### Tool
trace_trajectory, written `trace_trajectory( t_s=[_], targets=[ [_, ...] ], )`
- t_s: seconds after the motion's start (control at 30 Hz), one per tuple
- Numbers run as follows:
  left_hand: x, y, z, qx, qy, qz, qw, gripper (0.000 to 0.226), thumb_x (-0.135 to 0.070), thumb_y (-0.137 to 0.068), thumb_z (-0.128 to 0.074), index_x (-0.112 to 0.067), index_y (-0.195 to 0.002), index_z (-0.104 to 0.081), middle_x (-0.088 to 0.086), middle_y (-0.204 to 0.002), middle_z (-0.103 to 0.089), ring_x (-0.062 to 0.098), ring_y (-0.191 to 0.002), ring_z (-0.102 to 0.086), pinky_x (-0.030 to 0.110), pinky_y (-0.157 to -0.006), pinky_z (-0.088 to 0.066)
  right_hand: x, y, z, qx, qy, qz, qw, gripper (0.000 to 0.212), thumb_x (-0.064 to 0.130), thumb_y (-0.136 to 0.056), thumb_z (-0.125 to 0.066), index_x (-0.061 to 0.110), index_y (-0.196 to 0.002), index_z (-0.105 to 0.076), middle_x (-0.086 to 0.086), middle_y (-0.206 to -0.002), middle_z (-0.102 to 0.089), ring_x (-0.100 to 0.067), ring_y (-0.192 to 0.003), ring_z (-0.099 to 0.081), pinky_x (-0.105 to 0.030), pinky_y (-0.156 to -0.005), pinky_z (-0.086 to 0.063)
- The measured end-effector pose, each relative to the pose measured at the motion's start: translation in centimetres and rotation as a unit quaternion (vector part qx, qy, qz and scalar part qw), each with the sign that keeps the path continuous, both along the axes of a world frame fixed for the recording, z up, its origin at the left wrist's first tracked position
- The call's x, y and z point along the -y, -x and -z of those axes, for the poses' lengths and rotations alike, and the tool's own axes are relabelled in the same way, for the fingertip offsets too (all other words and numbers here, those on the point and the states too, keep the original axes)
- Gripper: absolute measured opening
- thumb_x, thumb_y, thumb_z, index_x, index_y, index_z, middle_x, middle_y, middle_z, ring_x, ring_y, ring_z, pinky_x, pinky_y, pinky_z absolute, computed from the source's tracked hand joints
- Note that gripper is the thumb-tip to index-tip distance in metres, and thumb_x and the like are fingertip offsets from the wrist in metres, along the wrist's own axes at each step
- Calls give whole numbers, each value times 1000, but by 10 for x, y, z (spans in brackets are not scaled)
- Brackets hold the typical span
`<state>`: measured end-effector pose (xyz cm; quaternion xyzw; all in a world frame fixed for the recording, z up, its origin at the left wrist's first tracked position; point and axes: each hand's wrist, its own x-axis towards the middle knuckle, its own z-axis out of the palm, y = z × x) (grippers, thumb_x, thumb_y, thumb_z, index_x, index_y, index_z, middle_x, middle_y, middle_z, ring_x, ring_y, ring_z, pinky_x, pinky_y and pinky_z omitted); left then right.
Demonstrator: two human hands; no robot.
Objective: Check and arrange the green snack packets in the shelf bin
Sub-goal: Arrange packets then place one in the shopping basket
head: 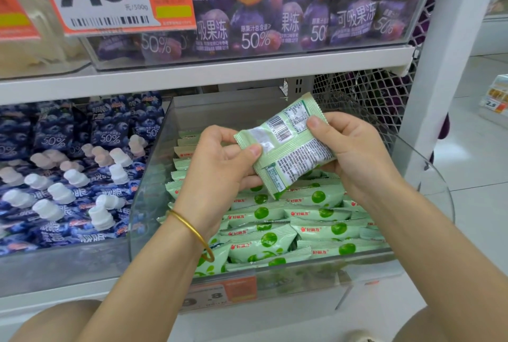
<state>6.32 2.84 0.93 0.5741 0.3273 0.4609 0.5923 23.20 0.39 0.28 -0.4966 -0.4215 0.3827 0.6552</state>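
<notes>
Head view: I have one green packet [286,146] lifted above the clear shelf bin [428,174], with its back, barcode and small print turned up towards me. My left hand [217,168] pinches the lower left edge with the thumb on top. My right hand [357,154] pinches the upper right edge with the thumb beside the barcode. Both grips are pressed onto the same packet, and neither is spread.

Beneath it the other green packets [310,215] lie face up in overlapping rows across the front of the bin, with a few on edge at the back left. The blue pouches [68,165] sit in the neighbouring bin to the left.

I judge this to be the checking step, with the print being read. The next move, I think, calls for turning the packet face up to match the rows, then releasing one grip. The other hand can then slide it flat into a row without ruffling its neighbours.
</notes>
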Motion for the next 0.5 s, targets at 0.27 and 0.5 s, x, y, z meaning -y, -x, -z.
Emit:
trace_trajectory(
  t_s=[0.27,0.5],
  targets=[
    [-1,-1,0,-6,7,5,1000,13,-2,-92,-51,-9,-87,-41,15,-82,-71,26,-75,-71,32,-62,-60,0,2,1,-2,2,22,1000,10,17,-89,-60,14,-83,-67,3,-67,-70,-10,-55,-62,-27,-53,-53],
    [-1,-1,-1,0,5,-5,1000,11,-3,-91,-52,-8,-86,-43,9,-74,-71,25,-76,-72,36,-66,-60,1,3,0,-14,3,26,1000,11,18,-89,-60,15,-81,-66,3,-66,-70,-9,-54,-62,-26,-52,-52]
  ],
)
